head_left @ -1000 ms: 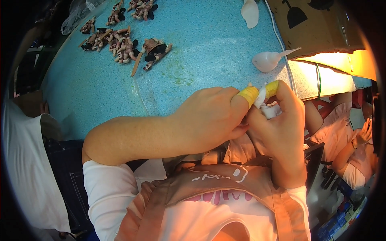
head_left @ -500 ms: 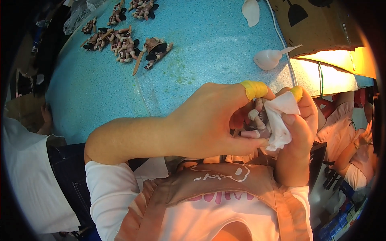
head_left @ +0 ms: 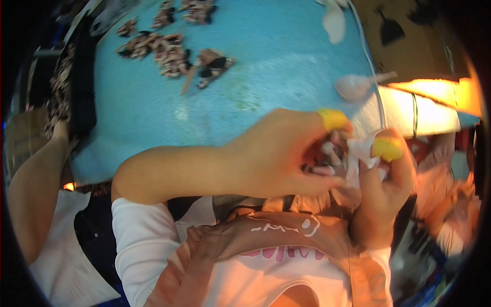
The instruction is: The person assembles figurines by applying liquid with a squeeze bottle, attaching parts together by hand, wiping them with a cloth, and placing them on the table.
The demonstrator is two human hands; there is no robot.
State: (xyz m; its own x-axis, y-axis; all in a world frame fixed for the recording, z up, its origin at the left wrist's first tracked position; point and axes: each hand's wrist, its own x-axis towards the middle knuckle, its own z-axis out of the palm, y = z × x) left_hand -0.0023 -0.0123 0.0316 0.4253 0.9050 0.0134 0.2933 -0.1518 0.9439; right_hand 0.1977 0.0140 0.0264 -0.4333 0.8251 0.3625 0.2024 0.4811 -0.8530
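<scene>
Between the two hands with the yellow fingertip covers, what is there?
In the head view, a small pinkish-brown piece and a white cloth sit between the left hand and the right hand, held over the blue table edge.

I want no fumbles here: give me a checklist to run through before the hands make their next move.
1. Left hand has hold of the small dark piece: ok, fingers wrap it.
2. Right hand holds the white cloth: ok.
3. Yellow fingertip covers in place on both hands: ok.
4. Blue table has bare surface ahead of the hands: ok.
5. Pile of small brown pieces lies apart from the hands: ok.
6. Small dark piece is clean: cannot tell, mostly hidden.
</scene>
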